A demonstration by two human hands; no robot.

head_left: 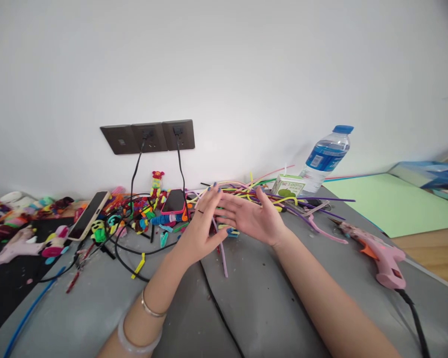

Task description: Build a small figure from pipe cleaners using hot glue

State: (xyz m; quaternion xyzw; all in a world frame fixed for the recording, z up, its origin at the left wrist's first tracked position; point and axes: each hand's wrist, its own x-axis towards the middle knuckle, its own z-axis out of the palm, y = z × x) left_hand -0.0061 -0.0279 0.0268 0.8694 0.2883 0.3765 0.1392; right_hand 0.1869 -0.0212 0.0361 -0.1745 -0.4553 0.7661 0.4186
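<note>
My left hand (pixel 198 233) is raised over the grey table, its fingers stretched out and its thumb apart. Beside it my right hand (pixel 254 219) is turned palm up, fingers extended and thumb spread. The fingertips of the two hands overlap in view; whether they touch, I cannot tell. Nothing shows in either hand. A lilac pipe cleaner (pixel 223 261) lies below and between them. Behind the hands is a loose heap of coloured pipe cleaners (pixel 242 186), partly hidden by my fingers. A pink phone (pixel 174 202) lies just left of that heap.
A pink glue gun (pixel 386 258) rests at the right, near a water bottle (pixel 323 158) and a green-white box (pixel 289 185). Small pipe-cleaner figures (pixel 98 231), another phone (pixel 89 216) and a second pink glue gun (pixel 17 248) crowd the left. Black cables (pixel 218 308) cross the table.
</note>
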